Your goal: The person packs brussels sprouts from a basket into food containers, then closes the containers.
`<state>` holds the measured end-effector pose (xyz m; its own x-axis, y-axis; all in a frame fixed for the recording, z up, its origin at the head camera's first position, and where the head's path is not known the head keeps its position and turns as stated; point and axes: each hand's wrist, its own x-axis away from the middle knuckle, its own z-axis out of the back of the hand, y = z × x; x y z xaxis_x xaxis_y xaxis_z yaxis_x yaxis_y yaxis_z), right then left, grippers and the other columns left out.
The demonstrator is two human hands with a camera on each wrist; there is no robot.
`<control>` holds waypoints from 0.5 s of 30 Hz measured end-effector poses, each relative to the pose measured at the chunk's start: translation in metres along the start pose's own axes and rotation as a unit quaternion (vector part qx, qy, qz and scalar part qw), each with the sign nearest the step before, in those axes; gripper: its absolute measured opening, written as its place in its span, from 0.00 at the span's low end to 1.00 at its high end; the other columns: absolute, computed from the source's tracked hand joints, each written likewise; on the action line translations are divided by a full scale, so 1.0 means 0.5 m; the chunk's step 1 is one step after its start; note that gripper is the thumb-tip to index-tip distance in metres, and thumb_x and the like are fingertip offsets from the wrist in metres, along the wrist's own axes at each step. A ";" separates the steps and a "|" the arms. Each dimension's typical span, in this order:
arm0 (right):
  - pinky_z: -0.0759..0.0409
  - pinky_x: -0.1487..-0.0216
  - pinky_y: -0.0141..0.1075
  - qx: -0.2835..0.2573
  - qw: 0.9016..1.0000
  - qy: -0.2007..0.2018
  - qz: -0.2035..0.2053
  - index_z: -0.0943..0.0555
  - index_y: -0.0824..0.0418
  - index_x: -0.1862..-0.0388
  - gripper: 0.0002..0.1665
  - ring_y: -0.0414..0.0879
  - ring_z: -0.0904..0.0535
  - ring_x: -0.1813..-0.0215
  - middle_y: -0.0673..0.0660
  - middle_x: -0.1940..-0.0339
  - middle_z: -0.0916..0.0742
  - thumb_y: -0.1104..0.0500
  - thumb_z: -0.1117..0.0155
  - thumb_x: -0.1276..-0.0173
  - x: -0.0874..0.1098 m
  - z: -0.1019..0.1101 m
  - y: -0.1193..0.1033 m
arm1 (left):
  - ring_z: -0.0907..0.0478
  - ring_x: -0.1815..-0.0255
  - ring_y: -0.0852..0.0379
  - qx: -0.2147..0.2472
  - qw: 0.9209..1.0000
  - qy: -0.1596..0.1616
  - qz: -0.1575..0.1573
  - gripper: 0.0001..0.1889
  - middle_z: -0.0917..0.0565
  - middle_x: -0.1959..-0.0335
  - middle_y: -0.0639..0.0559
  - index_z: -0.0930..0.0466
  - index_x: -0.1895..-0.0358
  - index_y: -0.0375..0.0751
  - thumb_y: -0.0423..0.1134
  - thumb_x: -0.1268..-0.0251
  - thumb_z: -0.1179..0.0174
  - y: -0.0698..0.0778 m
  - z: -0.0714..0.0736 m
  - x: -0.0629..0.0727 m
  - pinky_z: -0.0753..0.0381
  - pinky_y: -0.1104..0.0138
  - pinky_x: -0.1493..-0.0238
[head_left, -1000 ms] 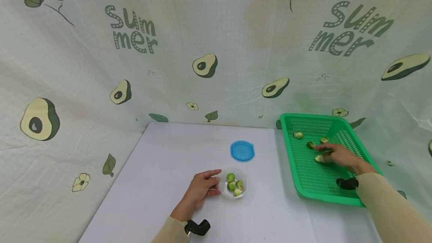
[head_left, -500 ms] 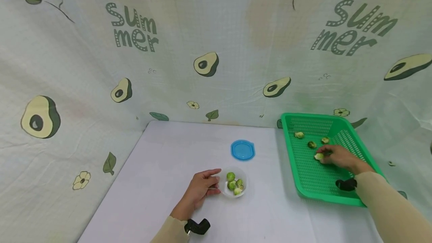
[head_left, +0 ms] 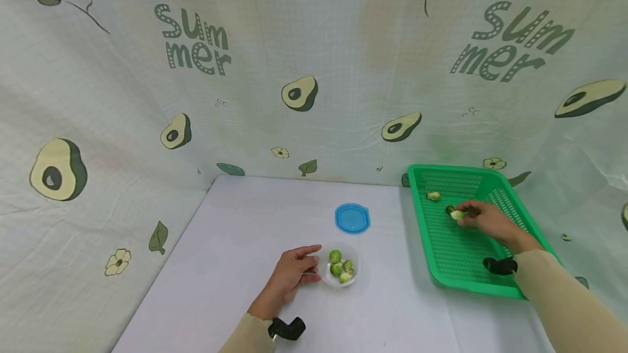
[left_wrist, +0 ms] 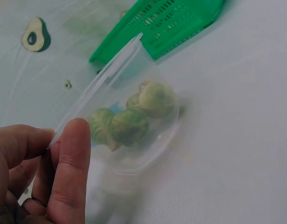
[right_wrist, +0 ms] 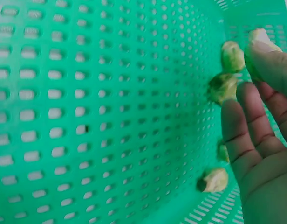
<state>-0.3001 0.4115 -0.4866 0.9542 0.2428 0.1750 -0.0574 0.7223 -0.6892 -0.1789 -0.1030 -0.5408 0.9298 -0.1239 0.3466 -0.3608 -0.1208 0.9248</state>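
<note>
My left hand [head_left: 289,274] pinches the rim of a clear plastic tub [left_wrist: 148,158] between thumb and fingers. Several green Brussels sprouts [left_wrist: 129,126] lie inside the tub, which sits on the white-covered table. Over the floor of a green basket [head_left: 434,255], my right hand [head_left: 488,222] pinches a pale Brussels sprout [right_wrist: 261,39] between thumb and fingertips. Just beyond those fingers are a darker sprout [right_wrist: 222,87] and another sprout [right_wrist: 233,56]. Lower in the right wrist view, a loose sprout [right_wrist: 213,180] rests near the basket wall, and the fingers partly hide one more.
A blue lid [head_left: 352,218] lies flat on the table [head_left: 255,222] behind the tub. The basket stands at the right, close to a printed curtain [head_left: 343,42] that hangs behind the table. One sprout [head_left: 434,196] sits in the basket's far left corner.
My right hand has taken hold of the pale sprout and carried it up and slightly left, beside the darker one. The left hand and the tub have stayed in place.
</note>
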 end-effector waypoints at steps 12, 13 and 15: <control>0.20 0.37 0.63 -0.045 0.998 0.043 0.015 0.29 0.69 0.26 0.35 0.31 0.24 0.46 0.72 0.32 0.21 0.45 0.37 0.19 0.024 -0.001 -0.044 | 0.20 0.68 0.60 -0.001 1.000 -0.011 -0.008 0.23 0.19 0.68 0.50 0.20 0.30 0.36 0.33 0.26 0.35 0.001 -0.002 -0.001 0.09 0.67 0.63; 0.21 0.36 0.64 -0.047 0.998 0.045 0.017 0.29 0.68 0.25 0.36 0.34 0.23 0.43 0.73 0.31 0.21 0.45 0.38 0.19 0.026 -0.001 -0.048 | 0.20 0.68 0.60 -0.001 1.000 -0.011 -0.009 0.23 0.19 0.69 0.50 0.20 0.31 0.36 0.33 0.26 0.35 0.002 -0.002 -0.001 0.09 0.67 0.64; 0.22 0.36 0.65 -0.047 0.998 0.049 0.013 0.29 0.66 0.24 0.38 0.46 0.20 0.39 0.73 0.29 0.22 0.42 0.39 0.19 0.032 0.000 -0.057 | 0.20 0.68 0.60 -0.001 1.000 -0.012 -0.010 0.23 0.19 0.69 0.50 0.20 0.31 0.36 0.33 0.26 0.35 0.002 -0.001 -0.001 0.09 0.67 0.64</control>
<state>-0.2830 0.3950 -0.4643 0.9770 0.1936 0.0894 -0.0599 0.6513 -0.7564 -0.1799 -0.1024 -0.5398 0.9352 -0.1449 0.3232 -0.3411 -0.1227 0.9320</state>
